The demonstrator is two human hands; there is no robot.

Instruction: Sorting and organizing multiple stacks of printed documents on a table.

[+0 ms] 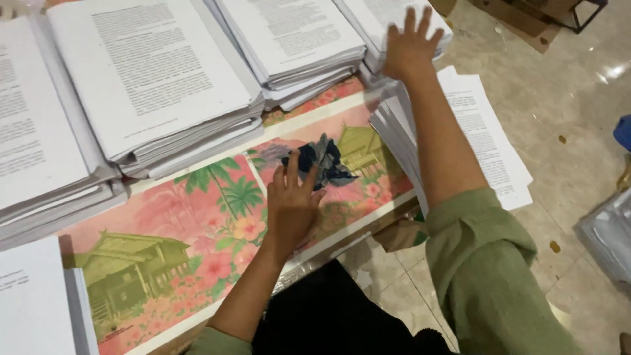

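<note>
Your right hand (411, 41) lies open, fingers spread, flat on the top sheet of the far stack of printed pages (394, 20), which is the stack directly under your palm. Your left hand (292, 200) is also open, and its fingertips touch the dark blue crumpled cloth (322, 160) just ahead of them on the pink mat with houses and flowers (190, 223).

By my judgement the sorting of pages is well under way but not finished: several thick stacks (151, 72) already stand to the left of your right hand, while a fanned bundle of sheets (394, 131) lies under your right forearm and loose sheets (486, 138) rest on the floor to its right.

The stacks are cut off at the upper edge, so their full number is not visible. Whether your right hand presses the sheet or only rests on it, I cannot tell.
</note>
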